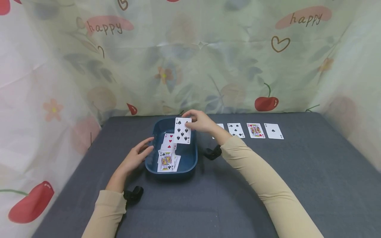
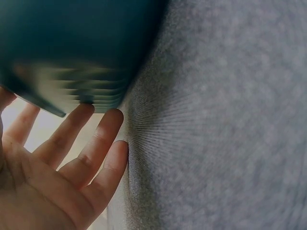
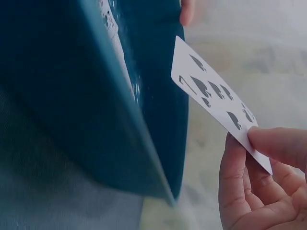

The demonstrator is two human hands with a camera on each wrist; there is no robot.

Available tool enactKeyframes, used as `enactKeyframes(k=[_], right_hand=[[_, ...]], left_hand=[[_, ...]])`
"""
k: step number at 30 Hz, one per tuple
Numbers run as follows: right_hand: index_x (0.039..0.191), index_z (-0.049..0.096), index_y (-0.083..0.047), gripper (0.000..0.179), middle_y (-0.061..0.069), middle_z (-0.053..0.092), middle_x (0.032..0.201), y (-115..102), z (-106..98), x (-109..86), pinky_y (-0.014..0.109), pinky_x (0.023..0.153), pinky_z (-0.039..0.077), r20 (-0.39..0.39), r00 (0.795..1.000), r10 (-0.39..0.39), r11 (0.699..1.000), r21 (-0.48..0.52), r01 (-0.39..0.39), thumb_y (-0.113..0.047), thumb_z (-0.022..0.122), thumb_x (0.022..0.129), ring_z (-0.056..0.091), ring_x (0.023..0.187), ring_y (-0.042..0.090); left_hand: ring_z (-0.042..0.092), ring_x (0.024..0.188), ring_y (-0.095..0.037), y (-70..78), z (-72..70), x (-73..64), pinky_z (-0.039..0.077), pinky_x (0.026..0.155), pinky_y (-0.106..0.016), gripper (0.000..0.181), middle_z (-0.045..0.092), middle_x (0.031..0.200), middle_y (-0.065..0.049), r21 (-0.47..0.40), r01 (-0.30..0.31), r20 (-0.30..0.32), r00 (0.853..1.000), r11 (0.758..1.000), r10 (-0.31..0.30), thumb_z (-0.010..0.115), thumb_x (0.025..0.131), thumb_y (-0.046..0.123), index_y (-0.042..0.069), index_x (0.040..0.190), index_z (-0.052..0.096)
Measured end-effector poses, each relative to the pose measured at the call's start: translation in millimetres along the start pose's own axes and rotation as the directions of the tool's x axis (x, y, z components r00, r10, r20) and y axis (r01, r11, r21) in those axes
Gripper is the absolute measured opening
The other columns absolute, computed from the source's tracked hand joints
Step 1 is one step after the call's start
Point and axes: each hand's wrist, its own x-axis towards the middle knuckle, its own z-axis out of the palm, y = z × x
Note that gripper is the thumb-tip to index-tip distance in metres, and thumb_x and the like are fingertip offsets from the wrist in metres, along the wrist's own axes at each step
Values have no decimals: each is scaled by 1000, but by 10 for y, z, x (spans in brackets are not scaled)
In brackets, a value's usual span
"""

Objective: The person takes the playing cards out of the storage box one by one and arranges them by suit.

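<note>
From where I stand, the right hand (image 1: 203, 121) is clamped on the seven of spades (image 1: 181, 134), thumb on its face and fingers behind, holding it above the far part of the blue bin (image 1: 188, 160). Gripping one edge probably leaves the rest clear of the fingers. The left hand (image 1: 138, 155) has its fingers apart, tips against the bin's left wall, seemingly to steady it. Inside the bin, a club face card (image 1: 166, 162) overlaps other cards. Right of the bin, the ace of clubs (image 1: 273, 131) ends a row, perhaps spaced for easy picking.
</note>
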Motion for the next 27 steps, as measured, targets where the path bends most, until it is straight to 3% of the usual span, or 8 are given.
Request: enactKeyframes(k=[5,15,21,27], right_hand=[[122,56,-10,34,-1,62,75,95,-176,-137,31,73,50,-17,999,29,999,45,-28,-9,60,88,56,73,16],[127,52,-7,37,21,64,109,375,-492,-466,31,77,53,-37,998,50,997,68,-47,-8,56,91,64,85,17],[124,55,-6,36,10,64,90,577,-670,-641,28,74,52,-91,994,64,994,91,-56,-8,58,88,59,74,11],[127,53,-6,38,0,48,70,740,-843,-813,28,75,50,-111,988,105,991,99,-94,-11,58,90,55,72,13]], left_hand=[[37,133,-39,-19,8,13,34,106,-57,55,30,150,-19,10,-2,-4,1000,1000,2,46,97,40,26,147,28],[37,132,-39,-25,17,22,35,105,-58,55,31,149,-19,13,-4,5,1000,1000,4,45,97,40,26,147,28],[36,133,-39,-29,10,23,34,105,-58,56,30,150,-20,14,-4,9,1000,1000,3,45,97,41,26,147,27],[35,134,-39,-33,12,22,34,106,-58,54,30,150,-19,9,4,7,1000,1000,-4,45,97,40,27,147,27]])
